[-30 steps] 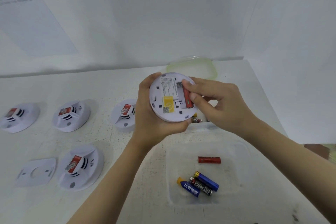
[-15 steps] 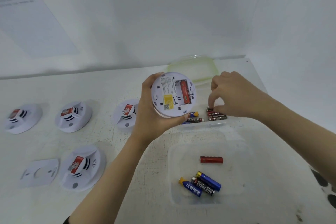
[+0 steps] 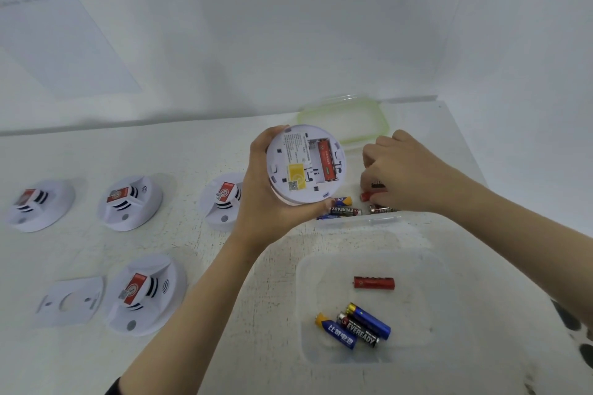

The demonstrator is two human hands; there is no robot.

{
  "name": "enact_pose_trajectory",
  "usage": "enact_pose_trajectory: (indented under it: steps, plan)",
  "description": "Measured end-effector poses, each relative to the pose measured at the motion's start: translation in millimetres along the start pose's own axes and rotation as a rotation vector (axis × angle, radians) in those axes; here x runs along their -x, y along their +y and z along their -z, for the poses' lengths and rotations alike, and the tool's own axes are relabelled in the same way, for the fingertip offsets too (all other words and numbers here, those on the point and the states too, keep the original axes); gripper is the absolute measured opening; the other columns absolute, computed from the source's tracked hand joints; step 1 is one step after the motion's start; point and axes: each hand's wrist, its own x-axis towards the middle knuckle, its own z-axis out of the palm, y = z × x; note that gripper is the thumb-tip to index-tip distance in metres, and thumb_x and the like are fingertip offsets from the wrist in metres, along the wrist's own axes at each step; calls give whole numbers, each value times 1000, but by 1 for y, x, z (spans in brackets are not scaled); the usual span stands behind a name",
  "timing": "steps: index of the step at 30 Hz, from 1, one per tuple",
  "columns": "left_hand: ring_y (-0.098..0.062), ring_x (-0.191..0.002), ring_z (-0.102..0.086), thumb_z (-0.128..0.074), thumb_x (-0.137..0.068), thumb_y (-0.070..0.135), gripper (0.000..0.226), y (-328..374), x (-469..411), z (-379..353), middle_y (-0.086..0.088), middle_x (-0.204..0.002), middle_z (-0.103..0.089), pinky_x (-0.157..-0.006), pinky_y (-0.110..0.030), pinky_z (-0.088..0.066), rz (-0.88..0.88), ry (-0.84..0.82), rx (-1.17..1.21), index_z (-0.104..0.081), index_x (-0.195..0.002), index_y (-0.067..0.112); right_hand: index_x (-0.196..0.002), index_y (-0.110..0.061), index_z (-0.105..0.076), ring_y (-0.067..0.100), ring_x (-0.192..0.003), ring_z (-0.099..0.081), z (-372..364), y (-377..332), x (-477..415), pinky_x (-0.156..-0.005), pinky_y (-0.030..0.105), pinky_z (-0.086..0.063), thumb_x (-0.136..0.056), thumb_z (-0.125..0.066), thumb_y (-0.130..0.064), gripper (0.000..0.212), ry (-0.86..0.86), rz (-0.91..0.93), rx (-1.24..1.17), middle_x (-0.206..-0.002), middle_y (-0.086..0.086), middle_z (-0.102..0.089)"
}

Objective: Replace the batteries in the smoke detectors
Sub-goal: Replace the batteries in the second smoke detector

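Right hand (image 3: pixel 407 176) has dropped from the round white plastic smoke detector (image 3: pixel 305 163), gripped by left hand (image 3: pixel 266 202), to pinch a red cylindrical battery (image 3: pixel 365 196), probably the second cell.

The near tub (image 3: pixel 417 314) lies open from above. The left hand (image 3: pixel 266 202) with its raised detector (image 3: pixel 305 163) and the right hand (image 3: pixel 407 173), pinching a red battery (image 3: pixel 365 196), crowd the far tub (image 3: pixel 369 221).

Smoke detector (image 3: pixel 305 167) matt white plastic; near container (image 3: pixel 417 359) translucent plastic; batteries (image 3: pixel 356 329) glossy wrap; table (image 3: pixel 96 244) rough, scuffed white.
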Motion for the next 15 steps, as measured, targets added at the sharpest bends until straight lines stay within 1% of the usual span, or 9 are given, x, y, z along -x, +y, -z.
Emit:
enact_pose_trajectory:
  steps: [2, 4, 6, 8, 10, 11, 13, 15]
  plan:
    - [-3, -124, -45, -86, -55, 33, 94, 0, 1, 0, 31, -127, -40, -100, -18, -43, 2, 6, -6, -30, -131, 25, -84, -32, -71, 8, -79, -44, 1, 3, 3, -71, 25, -20, -82, -63, -40, 12, 51, -41, -168, -84, -13, -53]
    - [-1, -124, -44, -86, -55, 32, 94, 1, 2, 0, 34, -126, -39, -99, -17, -42, 3, 12, -3, -30, -131, 23, -82, -30, -70, 0, -73, -51, 9, 3, 9, -72, 20, -30, -80, -64, -38, 11, 100, -99, -430, -80, -19, -64]
    - [-1, -124, -44, -86, -55, 31, 95, 2, 3, 1, 32, -127, -39, -100, -18, -42, 11, 16, 5, -30, -131, 24, -81, -29, -66, 0, -70, -54, 16, 1, 16, -68, 13, -36, -79, -68, -29, 3, 205, -142, -689, -72, -20, -66]
    - [-3, -126, -43, -86, -56, 30, 97, 2, 4, 0, 25, -131, -39, -102, -19, -40, 17, 15, 6, -31, -134, 18, -88, -30, -63, 4, -69, -54, 23, -4, 23, -67, 9, -37, -79, -71, -23, 13, 335, -189, -863, -71, -16, -66]
    - [-3, -127, -41, -86, -56, 29, 101, 2, 5, -1, 22, -135, -37, -104, -19, -39, 24, 6, 4, -29, -137, 6, -93, -27, -62, 7, -67, -56, 29, -12, 28, -67, 8, -35, -79, -67, -20, 17, 470, -186, -944, -72, -15, -65]
    - [-2, -127, -41, -86, -56, 30, 102, 4, 6, -2, 19, -135, -37, -105, -20, -39, 27, 2, 5, -29, -136, 3, -94, -26, -63, 8, -67, -57, 33, -16, 30, -67, 10, -35, -78, -65, -17, 18, 538, -175, -960, -73, -17, -65]
    - [-4, -127, -43, -85, -56, 32, 99, 8, 7, -3, 9, -134, -40, -105, -25, -41, 31, 2, 12, -30, -134, 5, -92, -23, -62, 9, -70, -60, 38, -26, 32, -69, 15, -36, -78, -65, -13, 18, 649, -155, -985, -73, -20, -64]
    - [-11, -125, -46, -86, -56, 32, 97, 14, 8, -5, 1, -132, -44, -104, -32, -44, 30, 5, 20, -31, -132, 8, -91, -20, -62, 6, -72, -61, 41, -37, 33, -72, 14, -38, -78, -69, -11, 17, 734, -118, -945, -78, -20, -65]
